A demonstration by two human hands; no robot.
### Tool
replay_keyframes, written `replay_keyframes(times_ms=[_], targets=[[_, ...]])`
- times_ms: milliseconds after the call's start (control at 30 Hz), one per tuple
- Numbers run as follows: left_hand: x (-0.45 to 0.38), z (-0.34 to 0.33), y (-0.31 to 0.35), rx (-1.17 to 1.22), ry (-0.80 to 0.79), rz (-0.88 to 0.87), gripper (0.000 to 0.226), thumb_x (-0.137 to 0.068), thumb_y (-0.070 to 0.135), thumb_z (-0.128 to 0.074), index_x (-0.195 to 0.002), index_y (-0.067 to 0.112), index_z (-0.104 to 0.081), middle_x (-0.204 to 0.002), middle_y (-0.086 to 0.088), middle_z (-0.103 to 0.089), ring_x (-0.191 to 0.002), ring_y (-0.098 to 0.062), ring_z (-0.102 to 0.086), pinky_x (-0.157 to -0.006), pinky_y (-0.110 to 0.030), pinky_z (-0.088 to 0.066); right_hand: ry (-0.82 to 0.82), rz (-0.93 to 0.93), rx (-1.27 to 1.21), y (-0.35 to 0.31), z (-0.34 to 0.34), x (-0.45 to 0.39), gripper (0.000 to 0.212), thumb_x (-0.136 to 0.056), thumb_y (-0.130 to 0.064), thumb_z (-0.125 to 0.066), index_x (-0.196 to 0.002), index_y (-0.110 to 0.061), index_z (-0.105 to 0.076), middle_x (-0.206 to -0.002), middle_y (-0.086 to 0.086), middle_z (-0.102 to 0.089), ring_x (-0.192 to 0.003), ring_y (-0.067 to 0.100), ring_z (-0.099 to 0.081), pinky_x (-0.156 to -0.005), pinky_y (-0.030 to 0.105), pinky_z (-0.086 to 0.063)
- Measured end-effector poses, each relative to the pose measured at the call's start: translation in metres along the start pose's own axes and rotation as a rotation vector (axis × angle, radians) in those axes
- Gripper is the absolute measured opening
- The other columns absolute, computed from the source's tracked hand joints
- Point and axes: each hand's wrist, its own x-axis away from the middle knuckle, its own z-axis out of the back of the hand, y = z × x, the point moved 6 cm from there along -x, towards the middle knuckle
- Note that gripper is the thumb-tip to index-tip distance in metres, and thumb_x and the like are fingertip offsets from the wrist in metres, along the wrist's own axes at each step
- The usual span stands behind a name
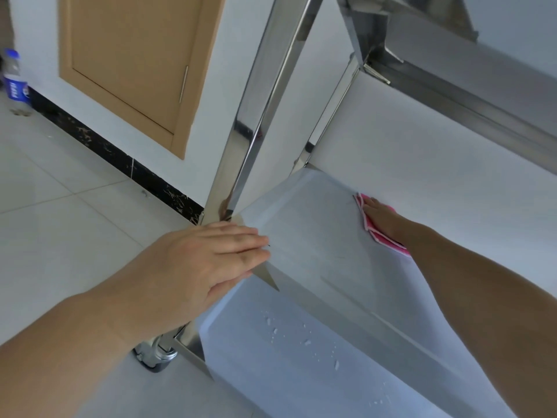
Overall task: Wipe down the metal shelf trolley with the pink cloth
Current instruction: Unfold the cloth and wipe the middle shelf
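Toward the far edge of the metal shelf trolley's (304,236) middle shelf, the right hand (380,213) presses the pink cloth (380,236) flat, fingers straight. Left hand (208,257) rests open-fingered on the near-left corner.

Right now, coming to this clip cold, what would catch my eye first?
The pink cloth stands out: the right hand presses it flat on the far side of the trolley's middle shelf. Nearer the camera, the left hand rests with straight fingers on that shelf's front corner, beside the shiny upright post. Water droplets speckle the lower shelf, and a blue-labelled bottle stands by the wall at far left.
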Motion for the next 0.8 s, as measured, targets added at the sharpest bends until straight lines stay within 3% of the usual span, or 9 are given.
replay_keyframes(times_ms=[67,200,267,400,533,600,800], targets=[[0.002,-0.002,-0.003,0.028,-0.023,0.012,0.036,-0.093,0.027,-0.044,-0.125,0.019,-0.058,-0.131,0.006,-0.056,-0.124,-0.007,-0.048,-0.103,-0.033,-0.037,-0.006,0.024,0.003,-0.003,-0.001,0.002,0.046,-0.103,-0.020,-0.023,-0.147,-0.008,-0.020,-0.156,0.009,-0.017,-0.143,0.022,-0.018,-0.116,0.030,-0.011],[0.001,-0.004,-0.006,0.126,-0.009,0.048,0.034,-0.090,0.021,-0.051,-0.123,0.019,-0.058,-0.129,0.008,-0.056,-0.124,-0.004,-0.046,-0.105,-0.031,-0.035,-0.080,0.101,-0.337,-0.024,-0.016,0.016,0.046,-0.099,-0.032,-0.037,-0.144,-0.024,-0.031,-0.152,-0.002,-0.031,-0.139,0.015,-0.029,-0.116,0.037,-0.023],[0.001,-0.003,-0.006,0.140,-0.003,0.071,0.033,-0.091,0.024,-0.048,-0.122,0.020,-0.060,-0.128,0.008,-0.057,-0.123,-0.003,-0.047,-0.106,-0.030,-0.033,-0.077,0.202,-0.202,-0.048,-0.018,0.021,0.046,-0.100,-0.032,-0.033,-0.145,-0.022,-0.030,-0.153,0.000,-0.029,-0.140,0.015,-0.027,-0.117,0.038,-0.020],[0.001,0.001,-0.001,0.109,-0.023,0.080,0.034,-0.091,0.025,-0.046,-0.121,0.021,-0.061,-0.127,0.007,-0.058,-0.122,-0.005,-0.050,-0.105,-0.029,-0.036,-0.086,0.434,0.116,-0.095,-0.029,0.048,0.047,-0.102,-0.030,-0.021,-0.147,-0.017,-0.019,-0.157,-0.001,-0.013,-0.143,0.013,-0.012,-0.115,0.027,-0.004],[0.003,0.004,0.005,0.082,-0.030,0.104,0.034,-0.087,0.017,-0.056,-0.121,0.020,-0.062,-0.127,0.007,-0.058,-0.123,-0.007,-0.047,-0.108,-0.025,-0.028,-0.119,0.525,0.104,-0.123,-0.037,0.100,0.048,-0.101,-0.034,-0.020,-0.148,-0.025,-0.012,-0.158,-0.005,-0.009,-0.144,0.010,-0.007,-0.118,0.033,-0.003],[0.003,0.005,0.008,0.080,-0.050,0.110,0.036,-0.088,0.012,-0.060,-0.123,0.019,-0.060,-0.130,0.006,-0.056,-0.125,-0.007,-0.044,-0.111,-0.023,-0.022,-0.132,0.572,0.155,-0.136,-0.039,0.127,0.049,-0.102,-0.032,-0.019,-0.148,-0.023,-0.009,-0.158,-0.004,-0.006,-0.143,0.008,-0.002,-0.116,0.029,0.002],[0.002,0.008,0.012,0.104,-0.079,0.141,0.041,-0.085,0.003,-0.063,-0.123,0.015,-0.059,-0.130,0.002,-0.056,-0.125,-0.011,-0.043,-0.111,-0.017,-0.014,-0.218,0.591,0.129,-0.151,-0.045,0.188,0.049,-0.102,-0.032,-0.020,-0.147,-0.027,-0.001,-0.158,-0.007,0.001,-0.144,0.006,0.007,-0.119,0.034,0.003]])
